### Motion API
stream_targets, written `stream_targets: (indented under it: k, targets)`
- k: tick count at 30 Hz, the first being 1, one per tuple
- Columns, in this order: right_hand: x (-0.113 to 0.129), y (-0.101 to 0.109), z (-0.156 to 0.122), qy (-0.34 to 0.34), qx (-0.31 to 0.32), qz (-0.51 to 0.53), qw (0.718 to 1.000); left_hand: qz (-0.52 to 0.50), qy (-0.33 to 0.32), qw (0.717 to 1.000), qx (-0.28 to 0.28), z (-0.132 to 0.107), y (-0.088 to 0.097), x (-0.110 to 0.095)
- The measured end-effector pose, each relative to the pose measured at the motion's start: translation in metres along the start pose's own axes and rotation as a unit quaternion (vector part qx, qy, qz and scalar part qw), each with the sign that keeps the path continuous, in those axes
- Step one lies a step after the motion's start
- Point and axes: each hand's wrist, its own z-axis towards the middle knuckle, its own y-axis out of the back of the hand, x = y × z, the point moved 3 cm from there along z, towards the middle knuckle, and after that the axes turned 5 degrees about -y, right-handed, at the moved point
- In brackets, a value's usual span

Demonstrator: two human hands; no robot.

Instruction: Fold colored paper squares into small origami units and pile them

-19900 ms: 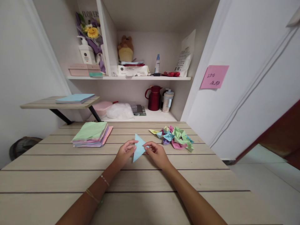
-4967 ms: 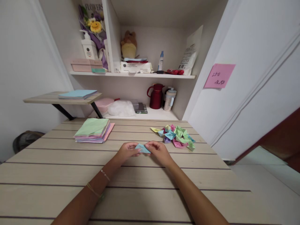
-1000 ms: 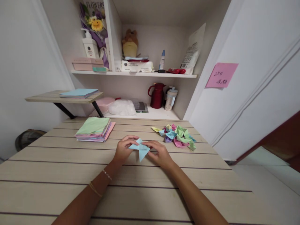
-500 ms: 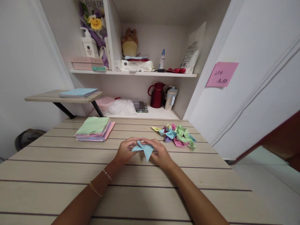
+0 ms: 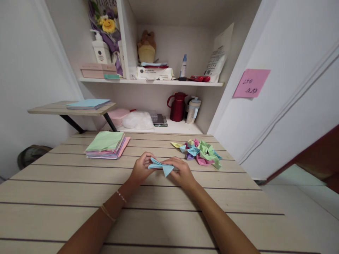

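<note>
Between my two hands, above the middle of the table, is a light blue folded paper (image 5: 166, 169) with pointed flaps. My left hand (image 5: 142, 167) pinches its left end, where two layers spread slightly apart. The right end is gripped by my right hand (image 5: 182, 171), thumb below and fingers on top. One triangular flap points down toward me. Behind and to the right lies a heap of folded paper boats (image 5: 202, 153) in green, blue, pink, yellow and purple. A stack of coloured paper sheets (image 5: 107, 144), green on top, sits to the left.
A small raised shelf (image 5: 58, 109) at the left carries blue paper sheets (image 5: 88, 103). Along the back stands a white cabinet (image 5: 148, 82) holding a red jug (image 5: 177, 107), a cup (image 5: 193, 111) and a plastic bag (image 5: 138, 120). A pink note (image 5: 251, 83) is stuck on the right.
The blue paper has turned in my hands: its upper left flap has swung left and the downward flap looks shorter. My left fingers have drawn back from the middle.
</note>
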Motion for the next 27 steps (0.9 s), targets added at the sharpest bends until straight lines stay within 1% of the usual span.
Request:
stream_targets:
  k: [3, 6, 10, 14, 18, 23, 25, 27]
  targets:
    - [-0.003, 0.0, -0.002, -0.048, -0.019, 0.001, 0.999, 0.011, 0.004, 1.0, 0.007, 0.0, -0.001, -0.001]
    - [-0.003, 0.001, -0.003, -0.09, -0.036, 0.011, 0.995, 0.01, 0.023, 1.0, 0.013, -0.001, -0.002, 0.001]
    - [0.0, 0.003, -0.001, -0.099, -0.029, 0.028, 0.994, -0.006, 0.035, 0.999, 0.016, -0.001, -0.003, 0.003]
    - [0.002, 0.003, 0.001, -0.102, -0.023, 0.023, 0.994, -0.02, 0.035, 0.999, 0.014, 0.001, -0.004, 0.004]
    - [-0.003, 0.002, 0.0, -0.139, -0.027, 0.02, 0.99, -0.038, 0.046, 0.998, 0.013, 0.001, -0.004, 0.003]
    - [-0.013, 0.001, -0.002, -0.197, -0.061, 0.067, 0.976, -0.087, 0.068, 0.993, 0.032, -0.001, -0.008, 0.001]
    - [-0.015, 0.002, -0.001, -0.207, -0.074, 0.089, 0.971, -0.114, 0.081, 0.99, 0.034, 0.0, -0.008, 0.003]
    - [-0.017, 0.002, -0.001, -0.212, -0.079, 0.104, 0.969, -0.132, 0.093, 0.987, 0.022, 0.001, -0.007, 0.005]
